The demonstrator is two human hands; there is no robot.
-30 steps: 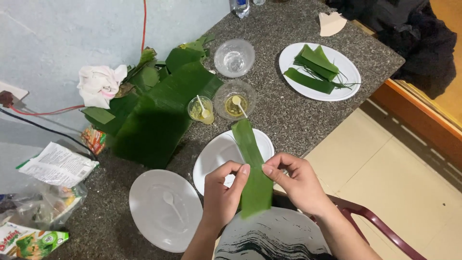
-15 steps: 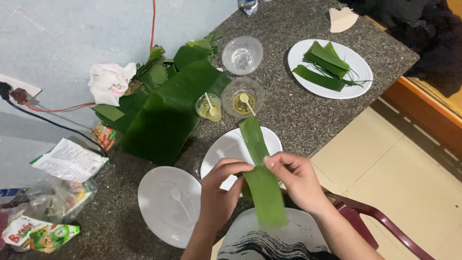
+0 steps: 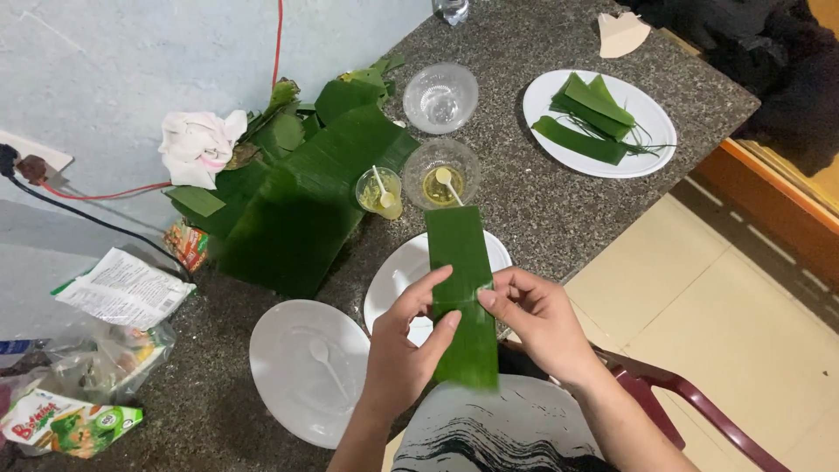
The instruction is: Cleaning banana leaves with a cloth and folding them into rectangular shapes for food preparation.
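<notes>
A long strip of banana leaf (image 3: 463, 297) is held upright between both hands, above the near edge of the speckled grey table (image 3: 542, 201). The left hand (image 3: 406, 350) is closed on the strip's left edge about halfway along, with the thumb laid across the front of the leaf and the fingers curled behind it. The right hand (image 3: 537, 319) is closed on the opposite edge at the same height, the thumb tip pressed on the front face and the fingers tucked behind (only the knuckles are seen). Neither hand is spread; both are pinched onto the leaf, and the strip's upper and lower ends stick out free beyond them.

Behind the strip an empty white plate (image 3: 411, 271) lies on the table, partly covered by the leaf. To its left a second white plate (image 3: 297, 376) carries a white plastic spoon (image 3: 328, 363). Just beyond the strip's top end stand a clear bowl of yellowish liquid (image 3: 441, 175) with a spoon in it and a small plastic cup (image 3: 378, 192), likewise with a spoon. Further back an empty glass bowl (image 3: 441, 94) is seen. A heap of large banana leaves (image 3: 297, 192) lies to the left, with a crumpled white cloth (image 3: 199, 144) at its far side. At the far right a white plate of cut leaf strips (image 3: 599, 122) rests well apart from the hands.
</notes>
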